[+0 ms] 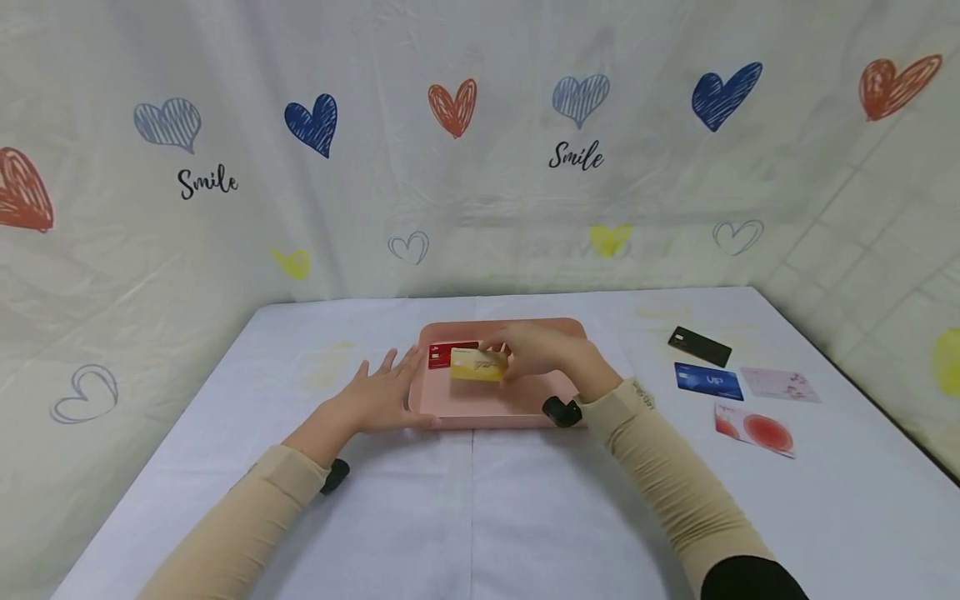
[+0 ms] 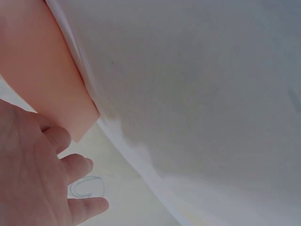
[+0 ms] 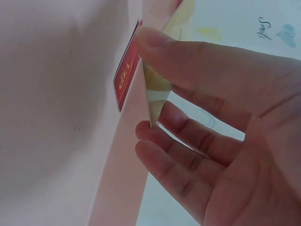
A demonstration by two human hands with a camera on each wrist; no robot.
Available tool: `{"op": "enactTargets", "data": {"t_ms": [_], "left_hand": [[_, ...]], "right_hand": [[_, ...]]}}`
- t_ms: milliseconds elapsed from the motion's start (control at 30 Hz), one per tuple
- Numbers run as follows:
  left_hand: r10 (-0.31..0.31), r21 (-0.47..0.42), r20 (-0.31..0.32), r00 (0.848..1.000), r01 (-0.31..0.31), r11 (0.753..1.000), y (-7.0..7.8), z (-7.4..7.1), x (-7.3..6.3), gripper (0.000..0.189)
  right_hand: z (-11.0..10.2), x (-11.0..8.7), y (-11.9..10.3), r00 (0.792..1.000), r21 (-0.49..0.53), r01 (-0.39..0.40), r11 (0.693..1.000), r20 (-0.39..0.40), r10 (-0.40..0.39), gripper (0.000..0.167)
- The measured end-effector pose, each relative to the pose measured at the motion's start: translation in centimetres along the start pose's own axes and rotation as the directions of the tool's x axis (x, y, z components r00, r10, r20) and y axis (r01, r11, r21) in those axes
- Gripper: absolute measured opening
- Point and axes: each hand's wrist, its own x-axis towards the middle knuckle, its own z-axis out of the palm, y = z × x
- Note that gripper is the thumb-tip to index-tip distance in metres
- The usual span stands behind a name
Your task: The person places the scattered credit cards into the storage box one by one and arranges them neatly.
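A yellow card (image 1: 474, 365) is pinched by its right end between thumb and fingers of my right hand (image 1: 531, 350), held over the pink tray (image 1: 450, 410). The right wrist view shows the yellow card (image 3: 157, 89) edge-on, tilted, with the thumb on one face. Inside the tray, at its back left, lies a red card (image 1: 440, 355), partly covered by the yellow one; "VIP" reads on the red card (image 3: 126, 70) in the right wrist view. My left hand (image 1: 384, 400) rests with spread fingers against the tray's left side, its thumb along the front left corner.
To the right on the white table (image 1: 600, 517) lie several cards: a black card (image 1: 700, 347), a blue VIP card (image 1: 708, 381), a pale pink card (image 1: 780, 384) and a white card with red circles (image 1: 754, 430). A heart-printed curtain (image 1: 510, 200) stands behind the table.
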Motion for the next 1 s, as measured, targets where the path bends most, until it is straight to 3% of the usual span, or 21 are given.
{"op": "enactTargets", "data": {"t_ms": [200,433,667,867,1000], "left_hand": [[0.001,0.007,0.002,1.0,-0.001,1.0,-0.1,0.1,0.1,0.121],[0.004,0.002,0.005,1.0,-0.004,1.0,0.0,-0.1,0.0,0.119],[0.001,0.002,0.012,1.0,-0.001,1.0,0.0,0.0,0.0,0.12],[0.001,0.004,0.007,1.0,-0.001,1.0,-0.1,0.0,0.0,0.12],[0.0,0.007,0.007,1.0,0.0,1.0,-0.1,0.1,0.0,0.12]], "right_hand": [[0.3,0.2,-0.9,1.0,0.045,-0.022,0.999,-0.017,0.023,0.053],[1.0,0.7,-1.5,1.0,-0.004,-0.003,1.0,-0.027,0.003,0.05],[1.8,1.3,-2.2,0.999,-0.036,0.039,0.999,-0.032,-0.04,0.032],[2.7,1.7,-2.7,0.994,-0.013,-0.106,0.994,-0.025,0.106,0.051],[3.2,2.1,-2.8,0.986,0.01,-0.163,0.987,-0.038,0.163,0.056]]}}
